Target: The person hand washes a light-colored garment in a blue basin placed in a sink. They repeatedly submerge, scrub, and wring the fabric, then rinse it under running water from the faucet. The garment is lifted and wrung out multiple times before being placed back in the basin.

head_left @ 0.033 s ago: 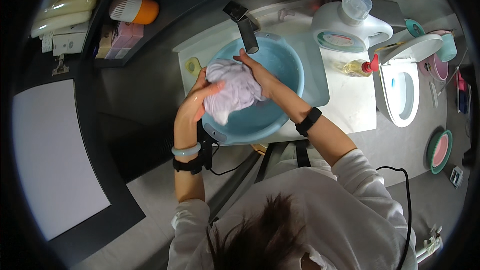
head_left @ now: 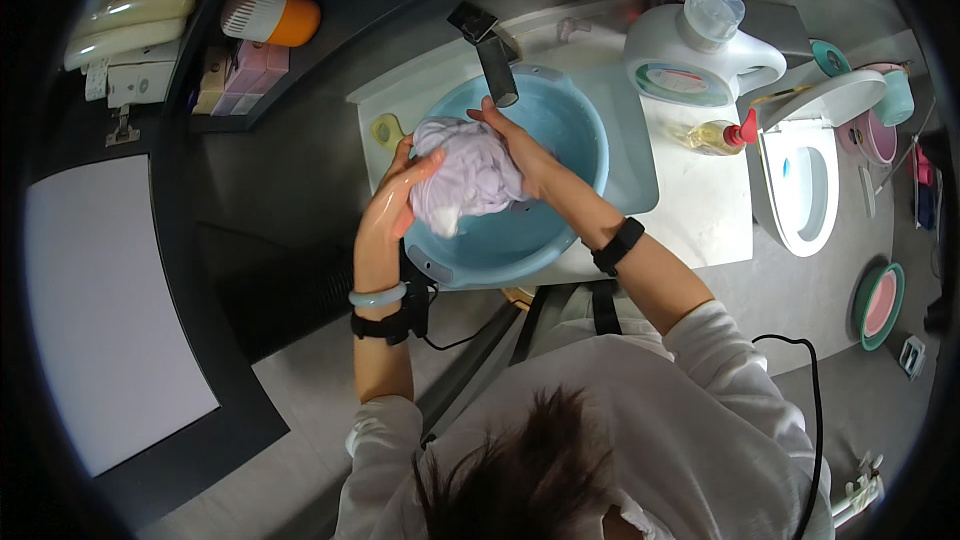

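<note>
A wet, bunched pale lilac cloth (head_left: 465,170) is held up between my two hands over a light blue plastic basin (head_left: 590,120). On its left side my left hand (head_left: 400,190) grips it, thumb lying across the cloth's front. Along the right side, the fingers of my right hand (head_left: 515,145) press against the bundle. The cloth hides most of those fingertips. Water (head_left: 510,240) shows in the basin below. A dark square faucet (head_left: 495,70) juts over the basin's far rim, just beyond my right hand.
Right of the basin stand a large white detergent jug (head_left: 670,50) and a pump bottle with a red top (head_left: 715,135). A small yellow-green item (head_left: 385,130) lies at the counter's left. Farther right is a toilet (head_left: 805,180). A black cable (head_left: 815,390) hangs beside my right arm.
My left hand and forearm have shifted slightly to the right. The cloth's lower end has drawn up a little and looks more bunched. My right hand has barely moved.
</note>
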`<state>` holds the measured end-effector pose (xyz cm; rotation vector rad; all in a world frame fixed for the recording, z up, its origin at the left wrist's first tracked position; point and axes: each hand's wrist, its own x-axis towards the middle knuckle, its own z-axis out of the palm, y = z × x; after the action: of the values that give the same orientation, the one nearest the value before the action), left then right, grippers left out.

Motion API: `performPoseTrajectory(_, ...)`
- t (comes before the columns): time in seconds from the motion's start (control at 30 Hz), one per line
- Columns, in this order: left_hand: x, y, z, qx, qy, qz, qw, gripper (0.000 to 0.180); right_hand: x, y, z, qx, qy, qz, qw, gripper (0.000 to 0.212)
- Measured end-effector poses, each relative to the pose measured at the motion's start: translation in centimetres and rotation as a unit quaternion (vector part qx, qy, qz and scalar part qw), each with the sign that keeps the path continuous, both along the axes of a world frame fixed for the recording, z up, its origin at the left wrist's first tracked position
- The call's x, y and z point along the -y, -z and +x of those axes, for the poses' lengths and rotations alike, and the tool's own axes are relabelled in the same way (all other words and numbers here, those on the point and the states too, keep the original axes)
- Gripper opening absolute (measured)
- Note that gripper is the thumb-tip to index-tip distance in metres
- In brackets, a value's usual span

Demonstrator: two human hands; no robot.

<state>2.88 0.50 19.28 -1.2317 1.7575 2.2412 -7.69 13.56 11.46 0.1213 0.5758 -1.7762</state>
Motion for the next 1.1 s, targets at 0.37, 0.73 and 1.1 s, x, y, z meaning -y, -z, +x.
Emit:
performPoseTrajectory(0.37,-1.3,9.6,0.2,-0.220,-0.040,0.279,0.934,0.032,0.6,0.0,8.4,-0.605,0.173,0.187,0.754,0.025)
performPoseTrajectory(0.73,-2.2,12.9,-0.6,-0.167,-0.061,0.226,0.958,0.026,1.1,2.1,5.3,-0.659,0.083,0.291,0.689,0.027)
performPoseTrajectory(1.1,3.6,13.6,-5.1,0.332,0.457,-0.386,0.729,0.028,-3.6,4.0,2.1,-0.734,-0.259,0.264,0.570,0.018)
